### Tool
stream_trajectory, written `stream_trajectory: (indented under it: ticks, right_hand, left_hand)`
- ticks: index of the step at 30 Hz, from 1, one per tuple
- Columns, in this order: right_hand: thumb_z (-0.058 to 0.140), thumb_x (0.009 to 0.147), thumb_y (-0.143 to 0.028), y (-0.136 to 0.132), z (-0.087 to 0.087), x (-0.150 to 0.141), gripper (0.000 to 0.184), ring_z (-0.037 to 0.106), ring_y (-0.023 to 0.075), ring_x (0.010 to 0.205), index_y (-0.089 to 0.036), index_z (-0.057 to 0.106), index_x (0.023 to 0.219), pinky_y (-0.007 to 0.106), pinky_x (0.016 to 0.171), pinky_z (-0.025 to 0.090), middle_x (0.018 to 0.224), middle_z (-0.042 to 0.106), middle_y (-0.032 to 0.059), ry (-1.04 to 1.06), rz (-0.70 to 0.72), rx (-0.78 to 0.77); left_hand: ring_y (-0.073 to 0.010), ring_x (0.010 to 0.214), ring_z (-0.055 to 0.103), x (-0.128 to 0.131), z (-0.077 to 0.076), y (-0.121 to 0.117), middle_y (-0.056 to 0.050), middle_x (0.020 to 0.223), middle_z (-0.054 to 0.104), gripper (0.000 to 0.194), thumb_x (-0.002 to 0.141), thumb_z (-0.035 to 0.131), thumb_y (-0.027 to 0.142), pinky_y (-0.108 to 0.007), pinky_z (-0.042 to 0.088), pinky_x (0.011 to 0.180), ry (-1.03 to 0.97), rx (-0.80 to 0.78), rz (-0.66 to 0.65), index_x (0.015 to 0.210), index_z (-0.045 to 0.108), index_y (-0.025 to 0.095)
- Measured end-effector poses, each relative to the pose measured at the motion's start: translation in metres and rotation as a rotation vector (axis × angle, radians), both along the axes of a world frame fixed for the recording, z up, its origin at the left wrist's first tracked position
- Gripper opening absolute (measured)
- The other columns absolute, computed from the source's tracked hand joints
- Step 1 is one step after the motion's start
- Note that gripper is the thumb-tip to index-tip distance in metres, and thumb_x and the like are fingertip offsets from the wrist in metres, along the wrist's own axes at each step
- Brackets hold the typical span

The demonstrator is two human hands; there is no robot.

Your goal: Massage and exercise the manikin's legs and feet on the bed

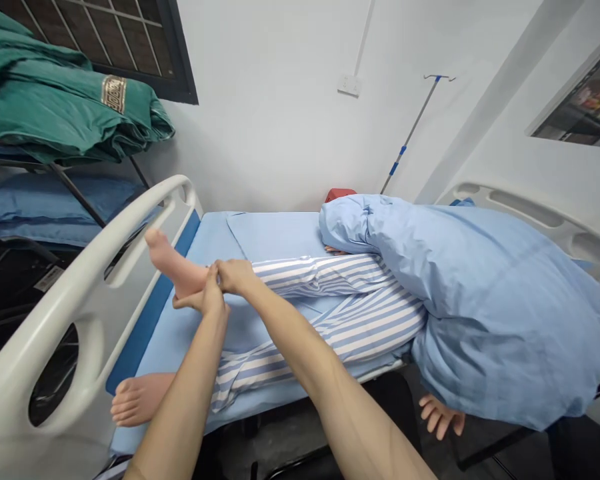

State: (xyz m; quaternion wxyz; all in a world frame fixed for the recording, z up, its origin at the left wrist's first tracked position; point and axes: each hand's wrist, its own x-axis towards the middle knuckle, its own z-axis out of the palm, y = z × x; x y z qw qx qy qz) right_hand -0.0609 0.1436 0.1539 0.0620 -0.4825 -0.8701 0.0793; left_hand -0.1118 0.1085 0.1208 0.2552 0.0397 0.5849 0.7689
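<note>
- A two-handed hold is judged to be the step in hand: the lower leg is lifted clear of the sheet and is supported at the ankle.
- A raised bare foot (173, 263), apparently that of a flesh-toned, life-size manikin (300, 310) dressed in blue-and-white striped trousers, is held above the pale blue bed sheet (275, 233), just inside a curved white plastic bed rail (80, 287).
- The heel is cradled from beneath by the left hand (200, 300), whose grip is narrow, with the thumb brought up around the ankle.
- The ankle's upper side is gripped by the right hand (235, 277), closed narrowly from the shin side, its fingertips meeting the left thumb.
- The other bare foot (143, 400) is left resting on the sheet, nearer the camera.
- The manikin's upper body is covered by a loose light-blue gown (495, 300), and a manikin hand (440, 415) hangs below the bed's edge.
- Folded teal-green cloth (45, 100) and a blue pillow (45, 207) are stacked on a dark rack beyond the rail.
- A thin metal drip stand (410, 133) is placed against the white wall.
- The next move is judged to call for the heel and ankle to stay supported, so that the leg's weight is not dropped.
</note>
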Motion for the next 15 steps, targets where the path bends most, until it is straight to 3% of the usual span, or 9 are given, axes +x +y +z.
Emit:
stream_trajectory:
  ticks: [5, 8, 11, 15]
  right_hand:
    - [0.069, 0.081, -0.045, -0.008, -0.083, -0.023, 0.055, 0.069, 0.0284, 0.108, -0.013, 0.055, 0.124, 0.041, 0.090, 0.054, 0.116, 0.071, 0.0156, -0.143, 0.036, -0.154]
    - [0.077, 0.073, -0.044, -0.015, -0.118, -0.028, 0.063, 0.068, 0.0291, 0.108, -0.012, 0.056, 0.124, 0.041, 0.092, 0.053, 0.117, 0.071, 0.0161, -0.205, 0.045, -0.209]
    - [0.077, 0.074, -0.043, -0.018, -0.132, -0.029, 0.063, 0.068, 0.0290, 0.109, -0.011, 0.056, 0.124, 0.041, 0.093, 0.052, 0.117, 0.071, 0.0166, -0.225, 0.055, -0.217]
    - [0.079, 0.072, -0.043, -0.022, -0.125, -0.028, 0.067, 0.068, 0.0289, 0.109, -0.011, 0.055, 0.126, 0.040, 0.094, 0.052, 0.118, 0.070, 0.0173, -0.244, 0.051, -0.223]
  left_hand:
    - [-0.0237, 0.102, 0.067, -0.022, -0.080, -0.013, -0.002, 0.104, 0.054, 0.076, 0.058, 0.088, 0.023, -0.031, 0.063, 0.059, -0.261, -0.316, -0.018, 0.108, 0.031, 0.027]
    - [-0.0222, 0.094, 0.068, -0.027, -0.113, -0.019, 0.000, 0.099, 0.052, 0.078, 0.054, 0.089, 0.022, -0.022, 0.055, 0.046, -0.389, -0.414, -0.011, 0.107, 0.031, 0.028]
    - [-0.0191, 0.087, 0.067, -0.027, -0.128, -0.021, 0.003, 0.097, 0.052, 0.075, 0.054, 0.088, 0.025, -0.020, 0.053, 0.044, -0.391, -0.445, -0.012, 0.105, 0.033, 0.029]
    - [-0.0179, 0.085, 0.066, -0.026, -0.124, -0.024, 0.003, 0.095, 0.051, 0.072, 0.054, 0.087, 0.024, -0.020, 0.053, 0.046, -0.400, -0.435, -0.014, 0.103, 0.034, 0.028]
